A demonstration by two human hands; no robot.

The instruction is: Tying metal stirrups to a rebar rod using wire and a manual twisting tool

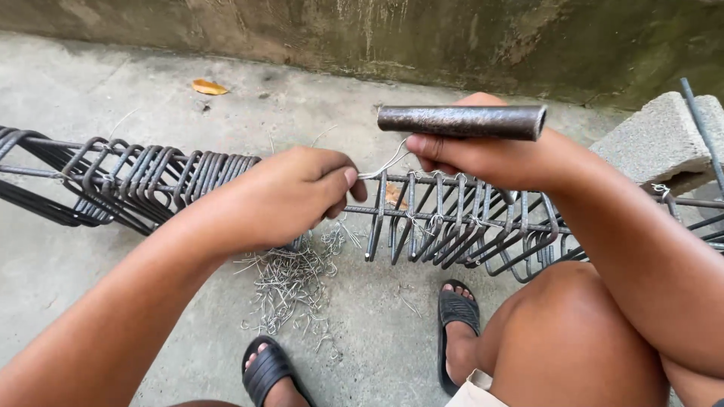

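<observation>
A long cage of steel bars with many bent stirrups [452, 226] lies across the concrete floor in front of me. My left hand [298, 192] is closed over one long bar and pinches a thin tie wire [385, 166]. That wire runs up to my right hand [483, 158], which grips a short dark metal pipe [461, 120] held level above the cage. More stirrups [143, 181] are bunched together at the left end.
A heap of cut tie wires [290, 283] lies on the floor under the cage. A concrete block [656, 139] props the bars at the right. My feet in black sandals [456, 313] are below. A stained wall [452, 38] runs behind.
</observation>
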